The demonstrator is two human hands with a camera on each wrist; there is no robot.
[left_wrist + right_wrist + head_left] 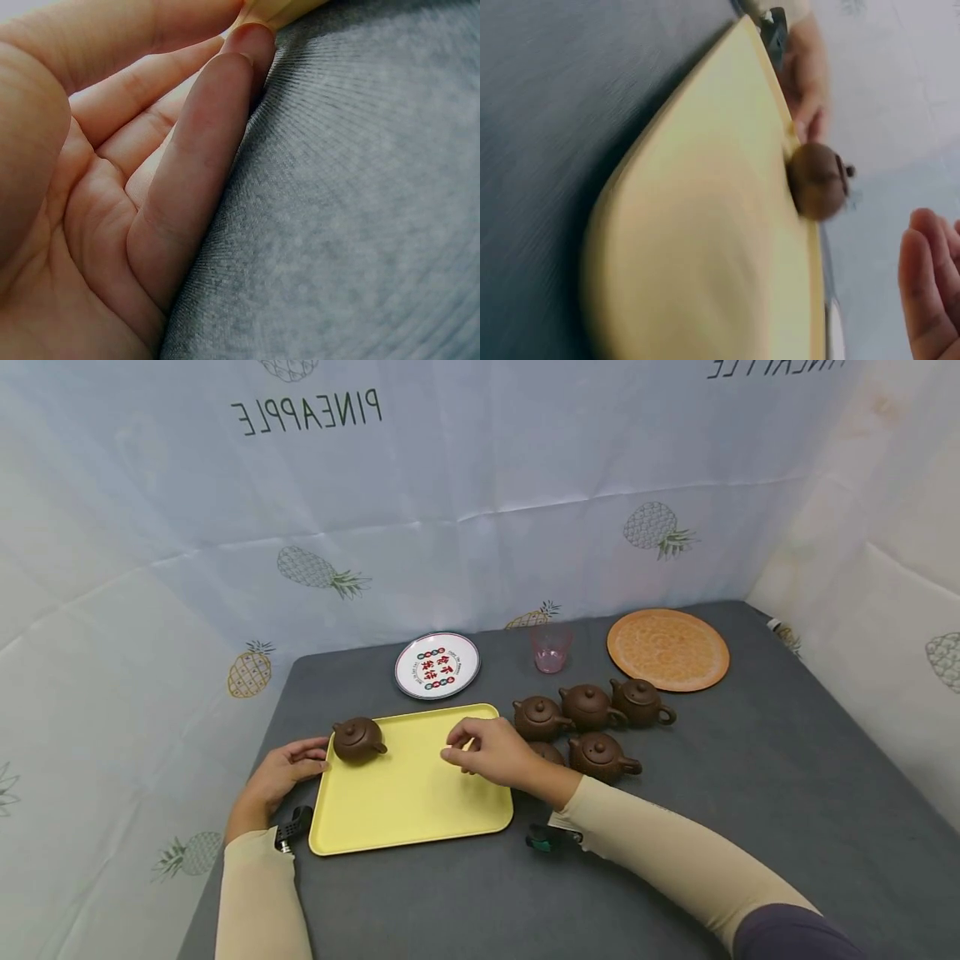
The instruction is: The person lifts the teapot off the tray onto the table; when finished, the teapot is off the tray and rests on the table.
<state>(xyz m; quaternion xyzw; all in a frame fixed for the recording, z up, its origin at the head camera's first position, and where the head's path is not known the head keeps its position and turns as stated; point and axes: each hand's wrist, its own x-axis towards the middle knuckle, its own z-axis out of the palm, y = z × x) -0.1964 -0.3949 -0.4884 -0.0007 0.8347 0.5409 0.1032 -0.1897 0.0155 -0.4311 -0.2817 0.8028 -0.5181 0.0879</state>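
A yellow tray (412,793) lies on the dark table, and a brown teapot (358,741) sits in its far left corner. My left hand (281,772) rests at the tray's left side, fairly straight fingers touching the rim; in the left wrist view its fingertips (251,41) meet the yellow edge. Over the right part of the tray hovers my right hand (491,750), fingers loosely bent, with nothing in them. Several more brown teapots (588,707) stand grouped right of the tray, one partly hidden behind my right hand and wrist.
Behind the tray lies a white plate (437,666) with red characters. A clear pink cup (551,652) stands to its right, and a round orange mat (667,649) is at the back right. A pineapple-print curtain (480,510) hangs behind the table.
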